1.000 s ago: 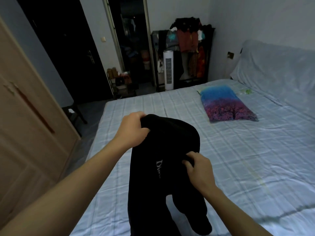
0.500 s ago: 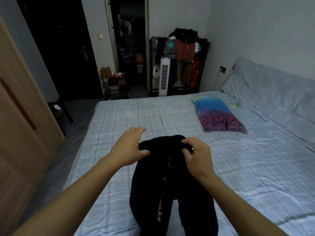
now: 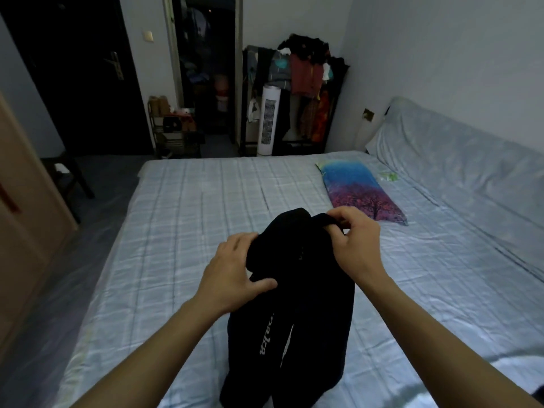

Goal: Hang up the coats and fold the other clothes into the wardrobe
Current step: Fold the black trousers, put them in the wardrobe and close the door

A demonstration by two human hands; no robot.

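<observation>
Holding the black garment [image 3: 297, 304] over the bed [image 3: 182, 231] at 6 o'clock, you grip its top edge: left hand [image 3: 235, 269] curled round one side, right hand [image 3: 353, 242] fingers pinching the other. Folding looks barely begun; the wardrobe [image 3: 26, 231] at 9 o'clock awaits.

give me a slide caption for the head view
Both hands, left and right, grip a black garment over a checked bed.
</observation>
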